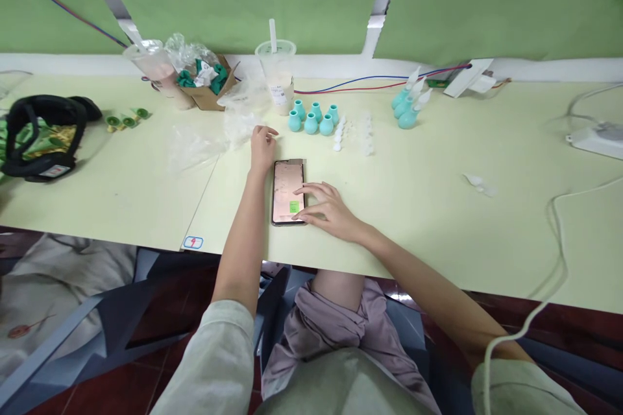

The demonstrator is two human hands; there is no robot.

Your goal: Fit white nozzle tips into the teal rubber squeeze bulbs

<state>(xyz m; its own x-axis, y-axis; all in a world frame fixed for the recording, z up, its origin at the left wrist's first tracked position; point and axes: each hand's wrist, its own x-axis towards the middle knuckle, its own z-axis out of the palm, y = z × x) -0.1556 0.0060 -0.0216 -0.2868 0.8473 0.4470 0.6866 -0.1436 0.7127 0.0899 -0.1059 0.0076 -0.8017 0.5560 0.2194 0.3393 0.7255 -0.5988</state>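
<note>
A phone [288,191] lies flat on the pale green table [438,220], its screen lit. My right hand [327,209] rests on its right edge with fingers spread, fingertips on the screen's lower part. My left hand [263,144] lies on the table just above the phone's top left corner, fingers loosely curled, next to crumpled clear plastic bags [228,123]. It holds nothing that I can see. Several teal rubber bulbs [312,118] stand beyond the phone, with small white nozzles [353,133] beside them.
Three assembled teal bulbs with white tips [409,104] lie further right. A plastic drink cup with a straw [277,74], a second cup [158,71] and a cardboard box of green parts [207,81] stand at the back. A black bag [41,136] sits left; cables and a power strip [596,139] right.
</note>
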